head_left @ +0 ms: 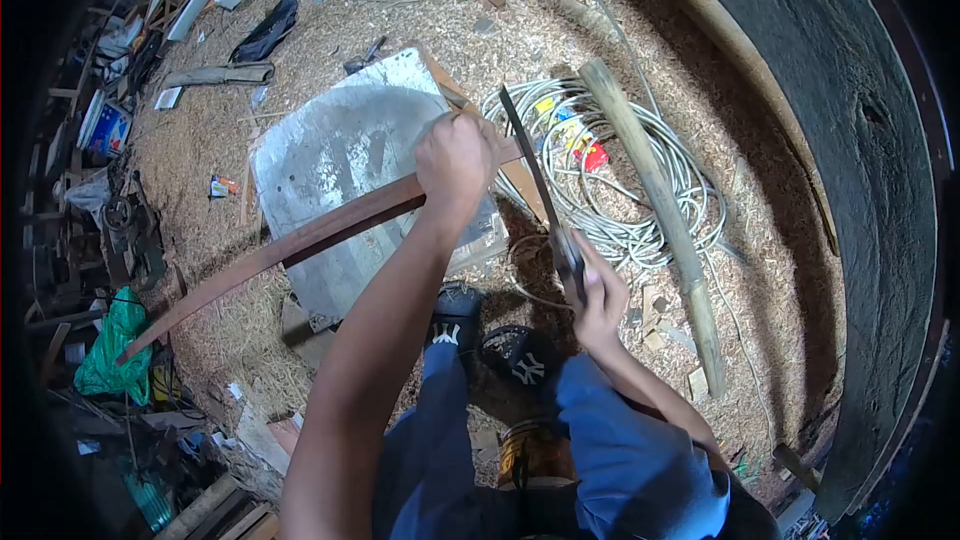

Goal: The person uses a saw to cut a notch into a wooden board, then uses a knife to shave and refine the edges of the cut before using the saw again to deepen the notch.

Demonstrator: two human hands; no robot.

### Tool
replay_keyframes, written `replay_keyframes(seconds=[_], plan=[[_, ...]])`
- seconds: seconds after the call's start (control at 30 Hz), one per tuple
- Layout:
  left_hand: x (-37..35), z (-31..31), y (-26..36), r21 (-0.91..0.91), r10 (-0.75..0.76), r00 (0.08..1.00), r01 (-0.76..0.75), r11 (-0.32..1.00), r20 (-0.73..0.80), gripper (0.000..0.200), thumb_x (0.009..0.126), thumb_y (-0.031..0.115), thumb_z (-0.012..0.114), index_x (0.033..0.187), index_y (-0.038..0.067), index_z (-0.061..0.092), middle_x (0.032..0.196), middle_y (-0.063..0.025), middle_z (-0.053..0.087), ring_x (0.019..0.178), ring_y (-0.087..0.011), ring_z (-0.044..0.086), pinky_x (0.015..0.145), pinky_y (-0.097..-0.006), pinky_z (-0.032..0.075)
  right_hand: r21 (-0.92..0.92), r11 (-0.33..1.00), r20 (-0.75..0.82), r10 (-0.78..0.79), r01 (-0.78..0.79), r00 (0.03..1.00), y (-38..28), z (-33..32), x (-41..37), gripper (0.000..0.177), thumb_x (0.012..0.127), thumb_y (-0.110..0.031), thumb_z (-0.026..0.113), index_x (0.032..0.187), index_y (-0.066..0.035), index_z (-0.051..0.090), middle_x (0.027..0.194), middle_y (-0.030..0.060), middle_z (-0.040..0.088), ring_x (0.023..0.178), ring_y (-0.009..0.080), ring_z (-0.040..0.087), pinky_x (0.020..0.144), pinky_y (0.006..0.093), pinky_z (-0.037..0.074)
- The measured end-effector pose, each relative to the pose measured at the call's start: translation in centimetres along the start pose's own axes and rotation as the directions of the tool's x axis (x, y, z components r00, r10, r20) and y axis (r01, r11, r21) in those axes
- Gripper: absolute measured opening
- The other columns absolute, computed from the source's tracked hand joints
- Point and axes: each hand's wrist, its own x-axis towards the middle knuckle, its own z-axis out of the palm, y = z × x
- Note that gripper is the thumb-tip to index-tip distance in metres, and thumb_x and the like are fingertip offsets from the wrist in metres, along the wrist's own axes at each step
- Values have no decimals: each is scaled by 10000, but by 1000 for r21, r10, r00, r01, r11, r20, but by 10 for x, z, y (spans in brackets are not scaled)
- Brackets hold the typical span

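Head view: one long curved wooden strip, reddish and smooth, ran from lower left up to centre. Left hand was clenched around its upper part, hiding that stretch. Right hand was wrapped on the handle of one long dark blade; the handle was mostly hidden and the tip pointed up near the strip's end. Under the strip lay one dull grey metal sheet. Beside it were one coil of white cable and one rough pole across it. Wood shavings covered the ground. Two black shoes were partly hidden. Left-edge clutter was hard to make out.
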Motion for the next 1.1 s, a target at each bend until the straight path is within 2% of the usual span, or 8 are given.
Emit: replay_keyframes(seconds=[0.2, 0.4, 0.47, 0.6, 0.8, 0.87, 1.03, 1.1], plan=[[2, 0, -1, 61, -42, 999, 40, 997, 30, 284, 909, 242, 632, 833, 0, 759, 827, -265, 713, 779, -438, 708, 750, -512, 566, -39, 987, 16, -157, 157, 987, 22, 0, 7, 488, 1087, -288, 385, 1423, 21, 558, 775, 27, 612, 533, 41, 432, 493, 230, 327], [-1, -6, 0, 37, -25, 998, 22, 999, 58, 289, 909, 236, 628, 835, -12, 755, 812, -269, 712, 770, -445, 712, 752, -509, 572, 51, 996, 85, 73, -78, 994, 15, -40, -39, 580, 1068, -411, 382, 1406, 22, 570, 917, 89, 655, 527, 63, 468, 458, 232, 342], [-2, -5, -1, 2, 29, 999, -30, 1000, 36, 291, 909, 238, 629, 836, -16, 753, 813, -270, 712, 770, -446, 712, 757, -510, 571, -80, 985, 78, -150, 156, 986, 28, -25, -18, 551, 1078, -389, 378, 1393, 13, 586, 845, 53, 645, 531, 48, 456, 458, 222, 324], [-1, -3, -2, 1, 14, 998, -14, 1000, 56, 291, 910, 237, 628, 837, -16, 753, 825, -274, 711, 770, -446, 712, 758, -512, 571, 84, 996, 41, 38, -41, 998, -5, 13, 34, 481, 1099, -308, 365, 1388, 0, 595, 863, 33, 619, 539, 39, 437, 495, 207, 313], [2, -6, 2, 64, -86, 993, 81, 995, 86, 299, 908, 246, 633, 829, -18, 751, 833, -283, 709, 781, -452, 712, 762, -521, 570, -119, 967, 20, -225, 226, 974, 17, -22, -24, 555, 1068, -386, 387, 1372, 27, 600, 927, 84, 666, 529, 59, 461, 475, 227, 329], [0, -4, 0, 34, -43, 997, 41, 999, 67, 292, 905, 246, 634, 841, -12, 755, 844, -279, 712, 792, -456, 710, 766, -525, 569, 46, 991, 40, 121, -123, 992, 10, -34, -40, 594, 1057, -415, 366, 1360, 34, 608, 1032, 126, 693, 535, 68, 485, 474, 229, 348], [1, -1, -2, 2, -6, 1000, 6, 1000, 22, 273, 902, 241, 633, 862, 2, 758, 856, -266, 719, 795, -457, 708, 765, -523, 569, -135, 972, 18, -190, 190, 982, 8, 6, 30, 549, 1099, -367, 350, 1375, 46, 584, 1130, 105, 698, 566, 61, 489, 489, 221, 363], [-1, -2, -2, 19, -9, 999, 8, 1000, 33, 272, 902, 245, 633, 867, 7, 759, 858, -262, 721, 793, -456, 708, 764, -520, 569, -83, 990, 0, -112, 111, 994, 9, 15, 31, 572, 1090, -379, 322, 1377, 42, 584, 1009, 107, 703, 509, 70, 463, 462, 248, 350]])
